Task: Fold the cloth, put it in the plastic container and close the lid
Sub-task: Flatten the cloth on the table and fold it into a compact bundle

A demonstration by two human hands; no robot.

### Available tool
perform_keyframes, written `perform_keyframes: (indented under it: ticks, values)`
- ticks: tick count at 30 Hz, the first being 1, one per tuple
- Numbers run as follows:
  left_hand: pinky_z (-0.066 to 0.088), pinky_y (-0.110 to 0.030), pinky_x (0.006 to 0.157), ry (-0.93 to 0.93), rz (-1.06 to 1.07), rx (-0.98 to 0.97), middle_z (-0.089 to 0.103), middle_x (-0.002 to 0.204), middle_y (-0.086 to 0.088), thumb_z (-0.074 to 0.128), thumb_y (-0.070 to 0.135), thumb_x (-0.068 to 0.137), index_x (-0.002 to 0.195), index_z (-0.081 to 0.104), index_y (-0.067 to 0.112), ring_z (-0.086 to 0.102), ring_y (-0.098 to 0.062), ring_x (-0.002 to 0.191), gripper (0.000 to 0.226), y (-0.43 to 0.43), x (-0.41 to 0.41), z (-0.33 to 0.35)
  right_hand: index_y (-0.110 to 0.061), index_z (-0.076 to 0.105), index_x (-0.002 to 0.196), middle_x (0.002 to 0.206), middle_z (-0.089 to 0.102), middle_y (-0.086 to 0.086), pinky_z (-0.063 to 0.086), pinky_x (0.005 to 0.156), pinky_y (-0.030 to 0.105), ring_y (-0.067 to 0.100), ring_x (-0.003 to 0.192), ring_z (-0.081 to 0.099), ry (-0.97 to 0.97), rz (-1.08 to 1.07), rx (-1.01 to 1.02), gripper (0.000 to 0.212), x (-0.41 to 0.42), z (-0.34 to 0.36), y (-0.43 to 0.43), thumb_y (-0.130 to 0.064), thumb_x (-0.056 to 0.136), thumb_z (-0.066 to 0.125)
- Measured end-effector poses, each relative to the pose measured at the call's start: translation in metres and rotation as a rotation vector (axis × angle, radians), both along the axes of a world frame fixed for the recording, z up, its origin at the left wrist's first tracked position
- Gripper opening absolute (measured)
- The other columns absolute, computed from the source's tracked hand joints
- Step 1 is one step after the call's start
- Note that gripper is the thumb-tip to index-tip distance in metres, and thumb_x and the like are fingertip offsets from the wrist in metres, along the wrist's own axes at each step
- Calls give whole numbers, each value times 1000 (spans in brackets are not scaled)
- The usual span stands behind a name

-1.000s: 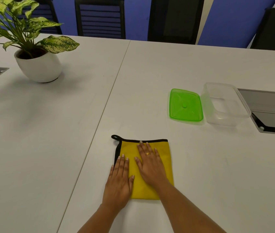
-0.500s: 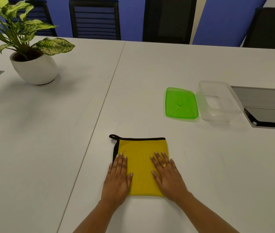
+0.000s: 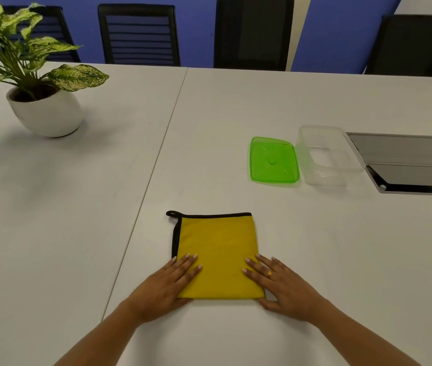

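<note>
A yellow cloth (image 3: 217, 249) with black trim and a small loop at its far left corner lies folded flat on the white table. My left hand (image 3: 167, 285) rests flat on its near left corner, fingers spread. My right hand (image 3: 280, 285), wearing a ring, lies flat on the near right corner, thumb at the cloth's front edge. Neither hand grips anything. To the far right the green lid (image 3: 273, 161) lies flat beside the clear plastic container (image 3: 328, 154), which stands open and holds nothing.
A potted plant (image 3: 43, 101) in a white pot stands at the far left. A metal cable hatch (image 3: 407, 162) is set into the table right of the container. Black chairs (image 3: 138, 35) line the far edge. A seam (image 3: 156, 159) runs between two tabletops.
Both hands slid apart and toward me over the cloth, from its middle to the two near corners. The cloth stayed folded in place.
</note>
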State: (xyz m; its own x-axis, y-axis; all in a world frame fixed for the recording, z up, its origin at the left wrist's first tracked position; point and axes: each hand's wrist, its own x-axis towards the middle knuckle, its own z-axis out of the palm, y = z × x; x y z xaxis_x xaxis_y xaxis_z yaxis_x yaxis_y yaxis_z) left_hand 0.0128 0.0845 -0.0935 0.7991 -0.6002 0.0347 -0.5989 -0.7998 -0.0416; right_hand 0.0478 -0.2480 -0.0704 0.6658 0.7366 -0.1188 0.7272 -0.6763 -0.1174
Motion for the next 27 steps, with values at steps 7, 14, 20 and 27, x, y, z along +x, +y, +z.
perform_keyframes:
  ticks: [7,14,20,27]
  values:
    - [37,-19,98,144,-46,21,59,131,1,77,53,54,148,7,17,59,-13,117,122,1,8,20,-36,29,139,132,58,-7,52,89,31,15,120,55,-20,-5,-4,59,2,3,7,-47,82,35]
    - [46,-11,84,305,142,-341,66,121,-2,92,19,47,127,43,33,70,-13,96,95,4,4,23,-35,38,128,130,58,-14,51,91,28,7,117,57,-6,-65,-58,43,1,12,6,-42,98,7]
    - [40,2,86,394,464,-805,52,97,25,60,-1,85,100,47,71,53,20,90,75,-8,6,42,-29,43,133,143,31,-11,17,113,23,6,133,23,214,-228,342,59,5,10,9,-58,90,14]
    - [48,-7,64,445,629,-1100,62,87,7,47,10,95,90,49,33,62,6,80,23,-34,6,58,-19,49,92,72,60,9,33,55,17,8,60,50,270,-645,715,28,-2,16,22,-36,88,29]
